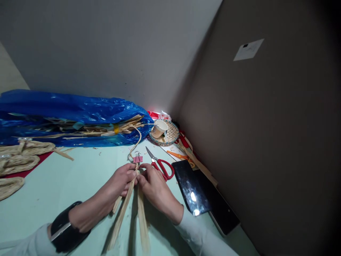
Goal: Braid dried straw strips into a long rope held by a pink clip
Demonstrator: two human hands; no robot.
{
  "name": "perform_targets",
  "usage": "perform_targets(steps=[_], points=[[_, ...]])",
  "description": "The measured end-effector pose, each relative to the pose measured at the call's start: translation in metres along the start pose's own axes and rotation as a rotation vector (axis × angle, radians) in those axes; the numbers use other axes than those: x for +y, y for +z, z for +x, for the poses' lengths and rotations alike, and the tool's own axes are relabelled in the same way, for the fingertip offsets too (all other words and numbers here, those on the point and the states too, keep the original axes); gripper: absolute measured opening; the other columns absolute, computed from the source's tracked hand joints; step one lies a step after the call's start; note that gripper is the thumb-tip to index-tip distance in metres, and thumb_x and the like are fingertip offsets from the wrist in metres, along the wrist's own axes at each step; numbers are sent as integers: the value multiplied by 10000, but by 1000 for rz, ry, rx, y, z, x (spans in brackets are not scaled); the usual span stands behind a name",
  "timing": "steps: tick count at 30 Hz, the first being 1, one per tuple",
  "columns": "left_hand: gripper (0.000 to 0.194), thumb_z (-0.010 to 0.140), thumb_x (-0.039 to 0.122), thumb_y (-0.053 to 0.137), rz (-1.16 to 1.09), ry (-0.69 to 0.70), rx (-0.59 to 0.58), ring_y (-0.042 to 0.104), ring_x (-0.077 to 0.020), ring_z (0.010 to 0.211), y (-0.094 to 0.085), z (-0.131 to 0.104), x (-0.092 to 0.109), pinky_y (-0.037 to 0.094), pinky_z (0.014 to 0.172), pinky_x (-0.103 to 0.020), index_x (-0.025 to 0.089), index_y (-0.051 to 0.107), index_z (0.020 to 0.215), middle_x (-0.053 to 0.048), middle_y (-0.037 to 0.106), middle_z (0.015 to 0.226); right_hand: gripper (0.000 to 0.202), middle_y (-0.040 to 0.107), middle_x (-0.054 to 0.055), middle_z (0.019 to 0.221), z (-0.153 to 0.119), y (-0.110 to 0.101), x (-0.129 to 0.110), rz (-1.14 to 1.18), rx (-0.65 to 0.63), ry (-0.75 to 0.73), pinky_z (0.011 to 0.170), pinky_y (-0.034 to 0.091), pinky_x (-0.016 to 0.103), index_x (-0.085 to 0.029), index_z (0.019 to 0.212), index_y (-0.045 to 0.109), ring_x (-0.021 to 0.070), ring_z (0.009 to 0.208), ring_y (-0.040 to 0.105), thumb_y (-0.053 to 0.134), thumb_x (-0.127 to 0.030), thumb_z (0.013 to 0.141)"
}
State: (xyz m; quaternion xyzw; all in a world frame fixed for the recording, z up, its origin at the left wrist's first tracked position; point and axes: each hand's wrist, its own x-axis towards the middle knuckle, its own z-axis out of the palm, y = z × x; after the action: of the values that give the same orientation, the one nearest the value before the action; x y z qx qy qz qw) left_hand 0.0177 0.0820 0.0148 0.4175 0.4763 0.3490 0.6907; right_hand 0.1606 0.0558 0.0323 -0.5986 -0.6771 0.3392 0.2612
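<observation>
Both hands meet over the pale green table, pinching a braid (136,167) of dried straw-like strips. My left hand (124,180) grips it from the left, fingers closed. On the other side my right hand (151,183) is closed on the strands, thumb and fingertips close to the left ones. Loose flat strips (123,217) hang from the hands toward me. A pink binder clip (137,159) sits at the braid's far end, and a thin cord (139,137) curves away beyond it. Red-handled scissors (162,167) lie just past my right hand.
A blue plastic bag (80,103) holding bundled strips (106,131) lies along the wall. A woven basket (173,133) with a paper cup (159,128) stands in the corner. Right are a black phone (190,186) and a dark flat device (225,209). Woven soles (20,163) lie left.
</observation>
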Motion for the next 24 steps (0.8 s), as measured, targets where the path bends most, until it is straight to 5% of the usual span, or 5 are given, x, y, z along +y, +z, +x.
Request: perform_targets(steps=[9,14,24], points=[[348,658,536,650,256,128,77,311,-64,338,-3,4,-4,185,364,-174,253,484,774,96,563,470,179,699,140,959,1,-2,-1,-54,-9,20,716,366,302,-119,961,647,244,909,611,476,-67,951],[272,691,512,580,423,192,95,335,-96,363,-11,8,-7,219,409,-216,259,484,725,72,580,471,247,724,76,845,10,3,2,50,2,22,750,404,266,-163,811,613,182,841,631,494,-199,1024],[232,747,463,561,765,305,93,519,-193,561,-18,-1,12,333,588,-295,255,526,649,57,580,528,239,703,26,660,14,7,0,161,78,72,640,380,230,-157,723,655,142,660,606,576,-129,947]])
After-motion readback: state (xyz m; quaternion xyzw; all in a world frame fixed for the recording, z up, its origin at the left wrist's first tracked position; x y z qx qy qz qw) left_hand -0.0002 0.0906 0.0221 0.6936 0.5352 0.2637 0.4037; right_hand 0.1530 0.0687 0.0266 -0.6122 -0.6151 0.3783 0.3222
